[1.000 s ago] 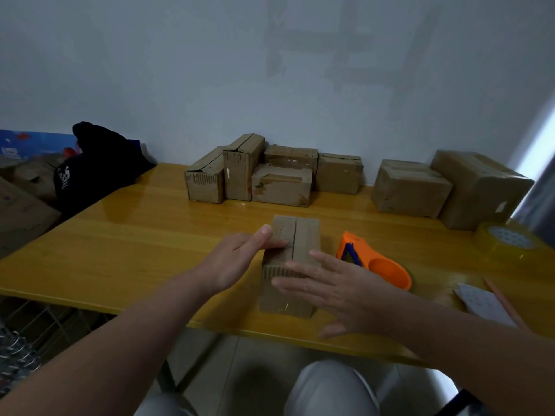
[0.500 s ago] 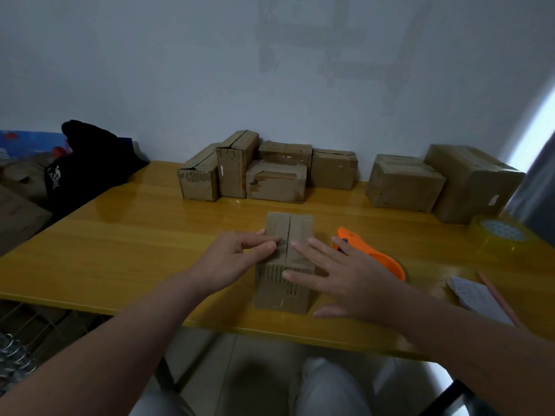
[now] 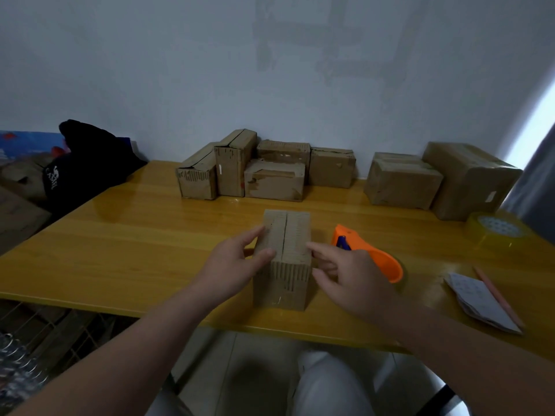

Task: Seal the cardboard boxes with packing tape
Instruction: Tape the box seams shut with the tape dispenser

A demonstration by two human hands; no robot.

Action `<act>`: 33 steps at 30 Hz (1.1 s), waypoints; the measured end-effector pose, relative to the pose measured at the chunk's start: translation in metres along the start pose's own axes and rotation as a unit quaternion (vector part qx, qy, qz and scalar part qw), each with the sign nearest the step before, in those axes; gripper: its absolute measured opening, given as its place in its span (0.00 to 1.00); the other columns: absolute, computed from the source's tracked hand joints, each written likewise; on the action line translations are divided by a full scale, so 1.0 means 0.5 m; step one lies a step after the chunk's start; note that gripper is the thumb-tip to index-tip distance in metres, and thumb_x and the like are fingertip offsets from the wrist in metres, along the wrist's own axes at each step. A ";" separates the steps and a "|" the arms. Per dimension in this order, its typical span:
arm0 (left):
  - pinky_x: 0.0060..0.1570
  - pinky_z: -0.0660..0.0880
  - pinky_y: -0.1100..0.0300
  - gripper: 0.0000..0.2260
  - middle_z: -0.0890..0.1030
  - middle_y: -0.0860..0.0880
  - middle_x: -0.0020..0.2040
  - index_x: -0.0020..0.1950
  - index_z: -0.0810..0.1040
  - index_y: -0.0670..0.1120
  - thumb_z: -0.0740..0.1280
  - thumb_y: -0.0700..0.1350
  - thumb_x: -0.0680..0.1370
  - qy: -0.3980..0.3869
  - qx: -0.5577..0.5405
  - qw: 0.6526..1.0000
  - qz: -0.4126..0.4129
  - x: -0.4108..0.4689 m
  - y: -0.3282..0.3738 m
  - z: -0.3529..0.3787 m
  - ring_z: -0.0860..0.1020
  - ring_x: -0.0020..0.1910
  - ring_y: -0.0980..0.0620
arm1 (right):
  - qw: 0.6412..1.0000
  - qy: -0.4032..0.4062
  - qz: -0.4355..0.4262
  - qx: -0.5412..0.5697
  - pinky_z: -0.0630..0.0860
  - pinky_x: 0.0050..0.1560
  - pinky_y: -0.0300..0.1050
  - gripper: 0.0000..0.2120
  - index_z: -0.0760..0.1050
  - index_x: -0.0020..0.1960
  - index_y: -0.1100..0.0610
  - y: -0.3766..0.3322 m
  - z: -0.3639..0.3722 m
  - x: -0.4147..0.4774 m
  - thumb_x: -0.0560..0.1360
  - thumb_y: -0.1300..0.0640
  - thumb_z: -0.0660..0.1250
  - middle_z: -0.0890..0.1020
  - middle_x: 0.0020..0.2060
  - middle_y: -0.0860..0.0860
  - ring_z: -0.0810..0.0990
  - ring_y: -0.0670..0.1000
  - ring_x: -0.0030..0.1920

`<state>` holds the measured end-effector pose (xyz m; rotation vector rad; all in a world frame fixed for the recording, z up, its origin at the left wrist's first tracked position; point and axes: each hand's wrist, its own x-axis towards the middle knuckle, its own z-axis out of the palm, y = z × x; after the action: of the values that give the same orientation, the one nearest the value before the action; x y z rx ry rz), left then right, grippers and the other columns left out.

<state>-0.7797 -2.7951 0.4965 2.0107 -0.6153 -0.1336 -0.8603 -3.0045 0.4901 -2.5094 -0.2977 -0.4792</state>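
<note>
A small cardboard box stands near the front edge of the yellow table, its two top flaps closed with a seam down the middle. My left hand grips its left side, thumb on the top edge. My right hand presses against its right side with the fingers. An orange tape dispenser lies just right of the box, partly behind my right hand. A roll of clear tape sits at the far right.
Several cardboard boxes line the wall, with two larger ones to the right. A black bag rests at the left edge. A paper sheet and a pencil lie at the front right.
Both hands slid off the box's top to its sides: the left now grips the left face, the right moved to the right face. The box stayed put.
</note>
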 end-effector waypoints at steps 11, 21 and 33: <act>0.57 0.74 0.51 0.47 0.65 0.49 0.60 0.75 0.53 0.49 0.70 0.66 0.64 0.000 0.277 0.959 -0.062 0.043 0.040 -0.003 0.67 0.59 0.49 | 0.998 -0.029 0.047 -0.008 0.77 0.46 0.30 0.33 0.58 0.75 0.45 -0.005 -0.018 0.066 0.76 0.62 0.67 0.78 0.63 0.46 0.80 0.40 0.50; 0.66 0.66 0.48 0.51 0.64 0.50 0.70 0.77 0.49 0.50 0.77 0.53 0.63 -0.018 0.301 0.939 0.168 0.214 0.130 -0.024 0.62 0.67 0.49 | 0.968 -0.056 -0.013 -0.242 0.50 0.75 0.56 0.54 0.38 0.78 0.46 0.049 -0.102 0.254 0.68 0.59 0.75 0.45 0.78 0.47 0.45 0.52 0.77; 0.68 0.59 0.58 0.46 0.56 0.51 0.76 0.78 0.45 0.53 0.73 0.51 0.71 -0.067 0.275 0.942 0.180 0.454 0.134 0.091 0.57 0.72 0.51 | 0.923 -0.089 0.206 -0.311 0.63 0.67 0.56 0.47 0.48 0.77 0.44 0.304 -0.241 0.321 0.68 0.54 0.74 0.65 0.68 0.52 0.63 0.55 0.67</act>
<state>-0.6236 -2.9644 0.5665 2.3877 -1.2017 0.1421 -0.6998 -3.1798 0.5738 -3.1235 0.3802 -0.1835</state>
